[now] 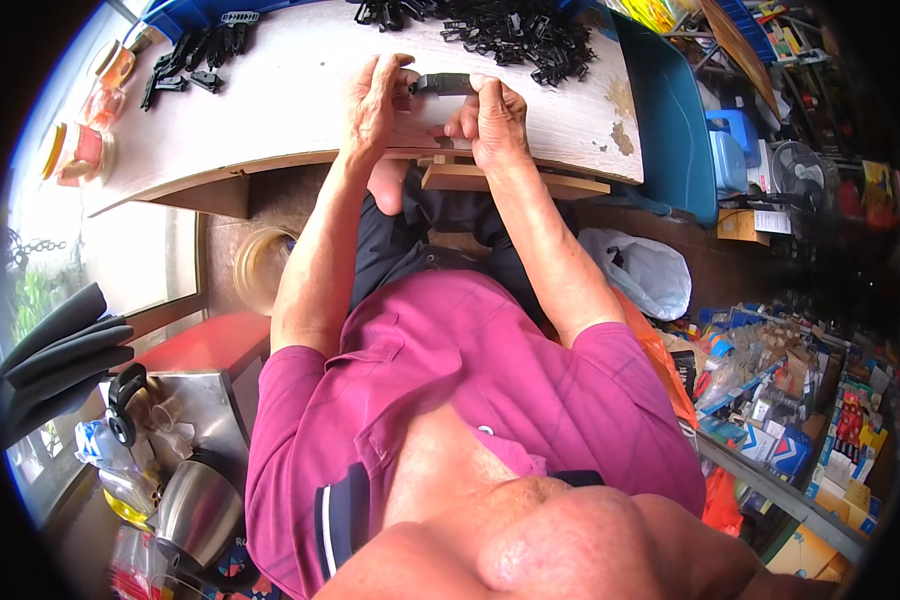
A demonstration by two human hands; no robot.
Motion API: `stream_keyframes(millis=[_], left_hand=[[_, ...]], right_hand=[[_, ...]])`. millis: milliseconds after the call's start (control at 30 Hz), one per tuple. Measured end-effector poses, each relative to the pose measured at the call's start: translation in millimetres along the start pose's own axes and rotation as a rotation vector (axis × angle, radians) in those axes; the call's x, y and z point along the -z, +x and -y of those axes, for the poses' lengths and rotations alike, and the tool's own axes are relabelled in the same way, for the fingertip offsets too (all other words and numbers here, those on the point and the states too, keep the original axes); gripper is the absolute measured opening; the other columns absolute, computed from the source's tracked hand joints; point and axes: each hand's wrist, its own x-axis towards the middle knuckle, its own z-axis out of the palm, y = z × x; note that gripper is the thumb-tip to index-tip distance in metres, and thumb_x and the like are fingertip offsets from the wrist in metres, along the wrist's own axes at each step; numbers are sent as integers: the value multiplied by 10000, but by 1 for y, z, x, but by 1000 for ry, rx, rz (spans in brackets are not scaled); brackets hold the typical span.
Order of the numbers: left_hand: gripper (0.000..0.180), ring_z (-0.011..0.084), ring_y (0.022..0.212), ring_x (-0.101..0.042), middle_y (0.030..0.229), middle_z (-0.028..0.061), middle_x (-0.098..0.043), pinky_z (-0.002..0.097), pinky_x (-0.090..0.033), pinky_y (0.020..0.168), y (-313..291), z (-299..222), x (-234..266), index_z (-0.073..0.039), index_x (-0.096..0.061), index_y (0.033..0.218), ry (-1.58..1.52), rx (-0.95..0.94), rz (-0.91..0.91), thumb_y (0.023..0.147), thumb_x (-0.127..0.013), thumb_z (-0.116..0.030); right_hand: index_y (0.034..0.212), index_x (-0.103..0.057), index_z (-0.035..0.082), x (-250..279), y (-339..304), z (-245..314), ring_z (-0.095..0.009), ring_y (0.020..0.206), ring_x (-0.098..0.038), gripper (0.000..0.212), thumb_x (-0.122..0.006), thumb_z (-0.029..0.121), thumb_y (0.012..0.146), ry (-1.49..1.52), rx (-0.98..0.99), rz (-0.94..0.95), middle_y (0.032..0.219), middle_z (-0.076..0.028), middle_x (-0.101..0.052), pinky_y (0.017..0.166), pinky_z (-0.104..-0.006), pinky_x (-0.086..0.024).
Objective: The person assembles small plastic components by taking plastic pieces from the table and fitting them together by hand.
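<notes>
Over the near part of the white worktable [270,105], a short black plastic piece [442,84] with a ridged, segmented look is held level between my two hands. My left hand [372,105] has its fingers closed at the piece's left end. At the other end, my right hand [497,122] pinches it between thumb and fingers. Beyond my right hand lies a heap of small black plastic parts [530,38]. Farther left sits a group of larger black clip-like pieces [195,62]. What exactly the held piece is, I cannot tell.
Jars with orange lids [75,152] stand at the table's left end. A wooden ledge [515,180] juts out below the front edge. To the right are a teal plastic bin [670,120] and a fan [802,172]. A steel kettle [200,512] stands at lower left.
</notes>
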Motion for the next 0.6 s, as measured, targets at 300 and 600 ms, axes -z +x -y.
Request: stream_keyframes(millis=[300,600], left_hand=[[247,123,668,-611,827,91,-664,250,-506,625,0,8,0,29,-607,1064,178,-71,57,959,-605,-195],[162,104,648,-595,789,57,-645,242,-502,612,-4,8,-7,2,-633,980,356,-142,55,942,-621,-155]], right_hand=[[526,-460,95,49,1,33,-221,441,-561,451,-567,298,914,3,9,-64,426,-39,-415,538,-556,-586],[735,-540,28,137,26,124,-257,416,-549,374,-508,359,905,129,175,-494,399,-80,-403,595,-611,-582]])
